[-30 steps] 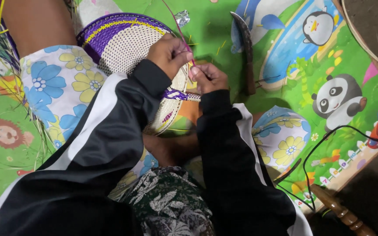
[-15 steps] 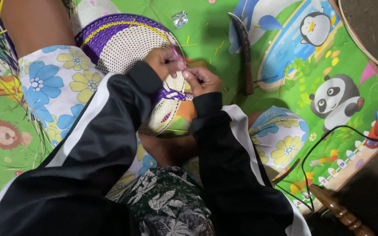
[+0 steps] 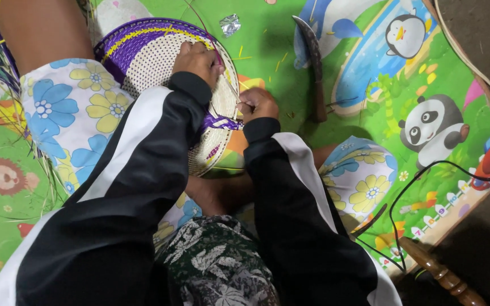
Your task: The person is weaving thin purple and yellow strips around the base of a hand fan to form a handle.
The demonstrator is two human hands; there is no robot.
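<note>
Weaving was the step in hand: the person sat on a bright play mat (image 3: pixel 267 34) with a round woven tray (image 3: pixel 148 54) of cream, purple and yellow propped across the lap. The left hand (image 3: pixel 198 59) lay pressed over the tray's far right rim, fingers curled down on the weave and steadying it; whether it also nipped a strand there could not be told. The right hand (image 3: pixel 258 103) sat just right of the tray's edge, near the purple band, its fingertips pinched together on a thin pale strand (image 3: pixel 229 88) that ran up and left toward the left hand. So the tray lay to the left of the pinching grip and under the holding one, touching both. By my judgement the next move called for the strand to be drawn snug and tucked through the rim without loosening the hold. A dark curved knife (image 3: pixel 315 68) lay on the mat well to the right, and a crumpled foil scrap (image 3: pixel 229 25) lay farther off
</note>
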